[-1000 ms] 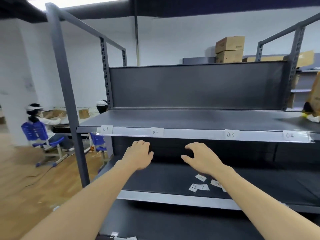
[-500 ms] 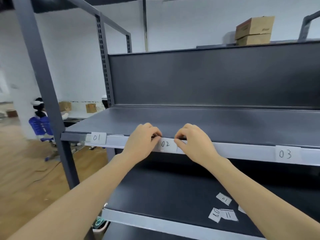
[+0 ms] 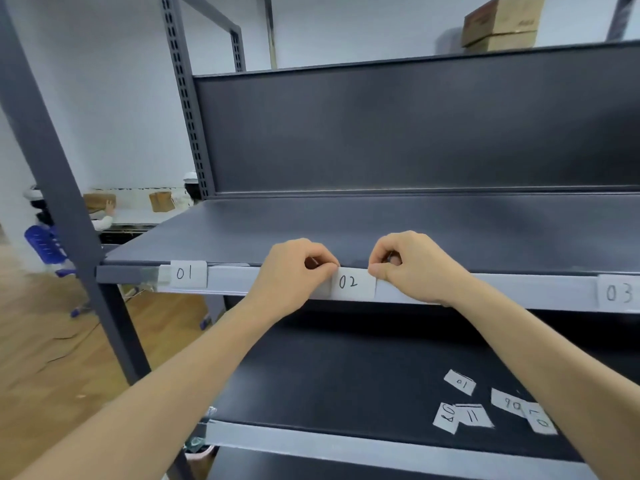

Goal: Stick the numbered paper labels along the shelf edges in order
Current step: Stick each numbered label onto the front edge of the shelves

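Left fingers (image 3: 330, 267) and right fingers (image 3: 378, 270) pinch label 02 (image 3: 353, 285).

On the shelf edge (image 3: 485, 289) I read label 01 (image 3: 188, 274), label 02 (image 3: 349, 283) and label 03 (image 3: 618, 293). On the lower shelf (image 3: 346, 393) lay slip 01 (image 3: 460, 382), slip 11 (image 3: 472, 415), slip 08 (image 3: 447, 418), and what I took for slip 06 (image 3: 510, 405), seen upside down; the last slip (image 3: 540, 422) was unclear.

A: Where do the labels sit?
B: On the upper shelf edge (image 3: 502, 289): label 01 (image 3: 188, 274) left, label 02 (image 3: 349, 283) in the middle, label 03 (image 3: 618, 293) far right.
A: And the grips?
B: Left grip (image 3: 294, 271) at label 02's upper left corner, right grip (image 3: 412, 268) at its upper right.
A: Loose labels (image 3: 471, 415)?
B: On the lower shelf (image 3: 329, 382), towards its right front.
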